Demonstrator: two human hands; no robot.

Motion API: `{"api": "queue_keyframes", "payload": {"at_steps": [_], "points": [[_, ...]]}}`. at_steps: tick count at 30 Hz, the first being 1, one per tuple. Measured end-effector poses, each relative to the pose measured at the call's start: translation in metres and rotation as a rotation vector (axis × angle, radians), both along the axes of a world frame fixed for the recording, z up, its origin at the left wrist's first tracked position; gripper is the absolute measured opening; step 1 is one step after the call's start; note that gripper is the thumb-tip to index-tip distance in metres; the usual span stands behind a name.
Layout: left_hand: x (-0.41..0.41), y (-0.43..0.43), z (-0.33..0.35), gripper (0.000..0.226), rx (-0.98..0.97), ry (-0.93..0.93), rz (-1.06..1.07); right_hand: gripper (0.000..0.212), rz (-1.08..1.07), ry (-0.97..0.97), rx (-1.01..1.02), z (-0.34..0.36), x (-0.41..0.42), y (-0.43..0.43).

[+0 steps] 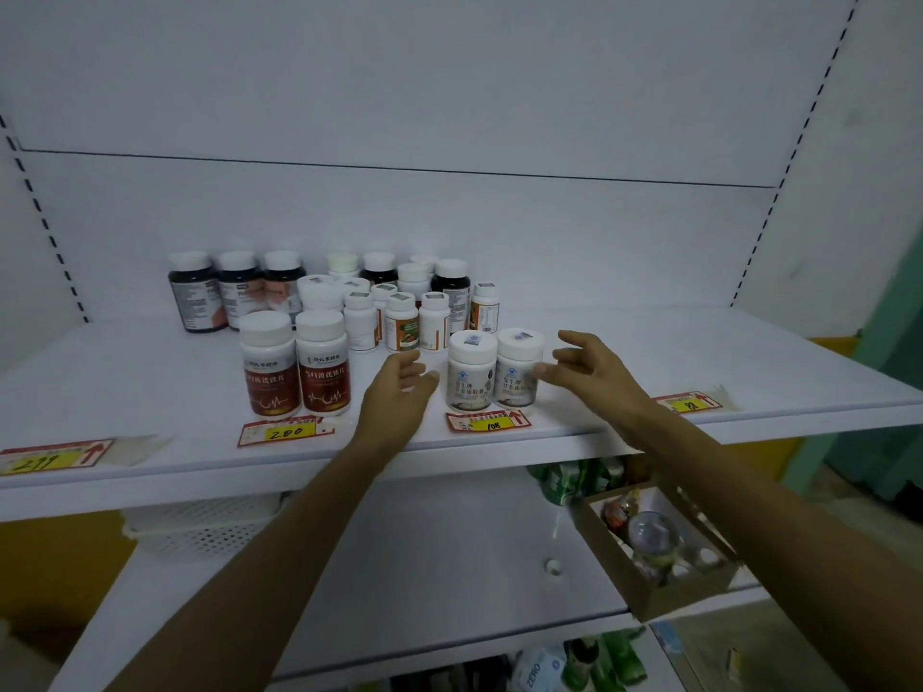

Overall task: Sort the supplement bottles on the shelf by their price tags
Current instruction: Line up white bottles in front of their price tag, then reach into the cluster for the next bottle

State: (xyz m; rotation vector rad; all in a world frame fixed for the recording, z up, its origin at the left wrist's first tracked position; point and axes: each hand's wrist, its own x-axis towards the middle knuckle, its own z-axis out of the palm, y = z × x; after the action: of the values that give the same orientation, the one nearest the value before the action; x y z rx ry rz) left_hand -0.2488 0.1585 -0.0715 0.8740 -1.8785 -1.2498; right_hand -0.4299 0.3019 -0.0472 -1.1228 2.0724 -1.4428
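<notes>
Behind the 108 tag [488, 422], left hand [399, 387] and right hand [589, 372] flank two bottles [492, 374].

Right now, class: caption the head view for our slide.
Left hand and right hand, both open, flank two white-capped bottles behind the 108 price tag.

I have a single view: a wide-angle camera worn on the head, facing forward and a little downward at the shelf [699, 352]. It sits close; the left hand [399, 387] and right hand [589, 367] extend in from the bottom edge.
</notes>
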Motion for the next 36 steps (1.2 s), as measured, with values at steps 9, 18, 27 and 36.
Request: {"api": "queue_keyframes", "payload": {"at_steps": [9, 18, 27, 36], "points": [[-0.009, -0.003, 0.007, 0.04, 0.039, -0.03, 0.02, 0.036, 0.031, 0.336, -0.096, 0.06, 0.015, -0.05], [-0.038, -0.05, 0.003, 0.03, -0.031, -0.042, 0.016, 0.039, 0.174, 0.614, 0.243, 0.093, 0.003, -0.152], [-0.058, -0.068, 0.007, 0.019, -0.095, 0.146, 0.033, 0.038, 0.215, 0.767, 0.392, 0.064, -0.014, -0.211], [-0.07, -0.072, 0.043, 0.026, -0.058, 0.275, 0.131, 0.03, 0.186, 0.298, 0.123, 0.094, -0.031, -0.184]]}}
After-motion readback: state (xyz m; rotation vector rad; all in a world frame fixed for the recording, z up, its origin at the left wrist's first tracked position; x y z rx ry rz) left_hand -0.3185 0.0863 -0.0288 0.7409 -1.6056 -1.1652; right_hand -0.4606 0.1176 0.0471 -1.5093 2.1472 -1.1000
